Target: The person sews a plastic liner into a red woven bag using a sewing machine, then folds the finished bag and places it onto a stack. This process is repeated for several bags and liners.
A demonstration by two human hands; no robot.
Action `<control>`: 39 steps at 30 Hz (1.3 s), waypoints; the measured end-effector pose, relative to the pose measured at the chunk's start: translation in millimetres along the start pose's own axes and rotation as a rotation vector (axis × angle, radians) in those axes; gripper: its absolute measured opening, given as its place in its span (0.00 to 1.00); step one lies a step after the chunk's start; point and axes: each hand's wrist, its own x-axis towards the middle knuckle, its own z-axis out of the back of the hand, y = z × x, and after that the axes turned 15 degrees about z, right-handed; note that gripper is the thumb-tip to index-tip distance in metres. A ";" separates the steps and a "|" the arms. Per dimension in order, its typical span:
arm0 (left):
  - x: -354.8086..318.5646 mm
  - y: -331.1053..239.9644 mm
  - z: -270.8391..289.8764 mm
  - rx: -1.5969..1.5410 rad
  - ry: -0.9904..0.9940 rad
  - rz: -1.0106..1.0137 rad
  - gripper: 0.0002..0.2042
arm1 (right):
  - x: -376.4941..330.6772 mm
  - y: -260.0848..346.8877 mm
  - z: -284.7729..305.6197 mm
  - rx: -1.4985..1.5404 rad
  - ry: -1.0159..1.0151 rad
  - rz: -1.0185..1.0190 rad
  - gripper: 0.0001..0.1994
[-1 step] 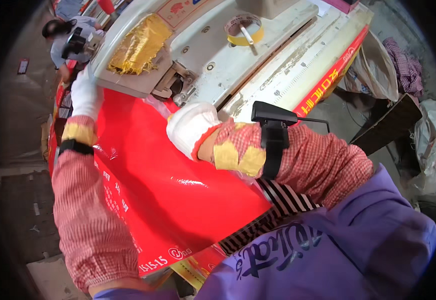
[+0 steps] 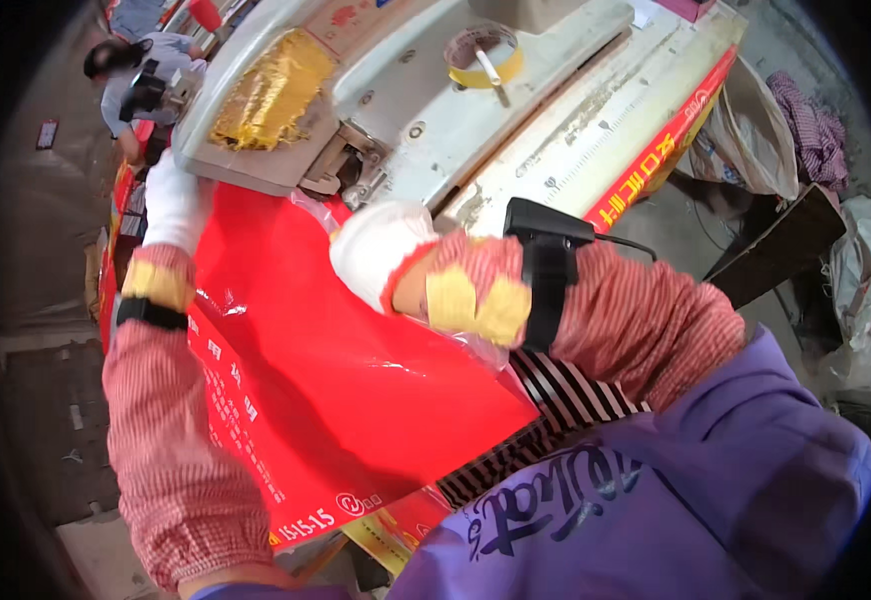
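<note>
Your left hand and right hand at far end of red sheet, by machine; can't tell finger closure. Likely aligning; next calls for flat edge.

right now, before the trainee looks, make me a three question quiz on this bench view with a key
1. True or false: the white-gloved right grip is nearer the silver metal mechanism than the white-gloved left grip is.
2. What lies across the rim of the round yellow tape roll?
A) a thin white stick
B) a pair of blue scissors
C) a green glass bottle
3. Fill in the colour: the large glossy plastic sheet between the forearms is mainly ____.

Key: 1 true; 2 A; 3 red
</note>
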 end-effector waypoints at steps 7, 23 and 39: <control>-75.8 -162.7 144.4 -0.316 0.468 -0.601 0.14 | 43.2 -79.1 -34.8 0.510 0.447 0.344 0.09; -116.9 -189.1 248.5 0.795 1.677 -0.453 0.32 | 6.0 -75.2 -42.9 0.376 0.079 0.594 0.08; -138.4 -260.3 258.2 0.442 1.390 -0.885 0.10 | -146.9 54.2 29.6 0.016 -0.129 -0.256 0.13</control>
